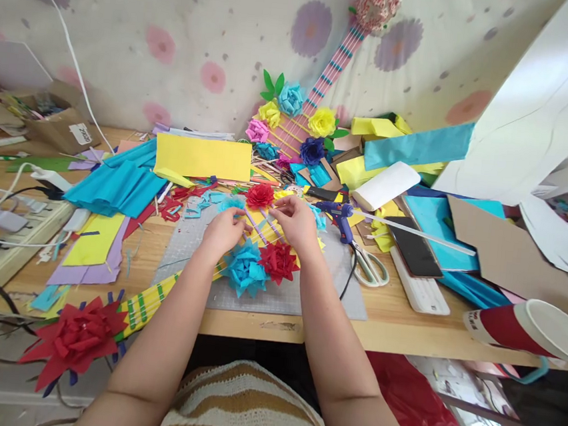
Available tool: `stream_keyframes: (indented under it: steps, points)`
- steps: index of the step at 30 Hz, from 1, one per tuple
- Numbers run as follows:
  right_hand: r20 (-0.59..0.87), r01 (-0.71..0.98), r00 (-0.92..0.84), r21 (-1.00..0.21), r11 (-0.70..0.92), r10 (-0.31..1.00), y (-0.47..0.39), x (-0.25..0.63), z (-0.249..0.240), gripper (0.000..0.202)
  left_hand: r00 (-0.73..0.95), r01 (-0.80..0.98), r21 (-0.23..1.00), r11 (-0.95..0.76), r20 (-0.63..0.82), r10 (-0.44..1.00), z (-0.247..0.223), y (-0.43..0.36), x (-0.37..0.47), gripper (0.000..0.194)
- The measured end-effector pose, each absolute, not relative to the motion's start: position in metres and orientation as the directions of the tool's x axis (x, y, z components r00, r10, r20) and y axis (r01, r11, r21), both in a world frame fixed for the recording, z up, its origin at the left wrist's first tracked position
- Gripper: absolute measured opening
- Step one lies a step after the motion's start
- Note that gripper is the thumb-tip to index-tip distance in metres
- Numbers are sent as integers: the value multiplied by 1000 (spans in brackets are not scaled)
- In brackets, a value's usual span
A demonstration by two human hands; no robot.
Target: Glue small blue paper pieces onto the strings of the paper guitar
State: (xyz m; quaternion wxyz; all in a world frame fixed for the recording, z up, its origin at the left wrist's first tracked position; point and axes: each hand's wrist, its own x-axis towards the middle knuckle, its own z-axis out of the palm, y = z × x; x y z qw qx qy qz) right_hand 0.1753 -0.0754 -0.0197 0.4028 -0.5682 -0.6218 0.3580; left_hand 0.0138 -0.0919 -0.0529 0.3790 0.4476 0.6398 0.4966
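Note:
A yellow paper guitar lies across the grey cutting mat (340,302), its neck (147,307) reaching down left to a large red paper flower (79,334). My left hand (225,229) is closed, fingertips bent together beside a light blue paper flower (233,203); anything between them is too small to name. Opposite it, my right hand (294,221) pinches near the purple strips (257,227) on the guitar body, just right of a small red paper flower (260,196). What it grips is hidden. Nearer me on the body sit a blue paper flower (246,267) and a red one (279,261).
A purple glue gun (336,217) with its cord and scissors (372,268) lie to the right, near a dark phone (415,247). A paper cup (529,328) stands by the front right edge. Blue crepe paper (116,180) lies left. A pink paper guitar (321,83) leans against the wall.

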Motion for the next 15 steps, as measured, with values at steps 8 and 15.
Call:
stream_keyframes:
  steps: [8, 15]
  points:
    - [70, 456, -75, -885, 97, 995, -67, 167, -26, 10, -288, 411, 911, 34, 95, 953, -34, -104, 16, 18]
    - [99, 537, -61, -835, 116, 993, -69, 156, -27, 6, -172, -12, 997, 80, -81, 982, -34, -105, 37, 17]
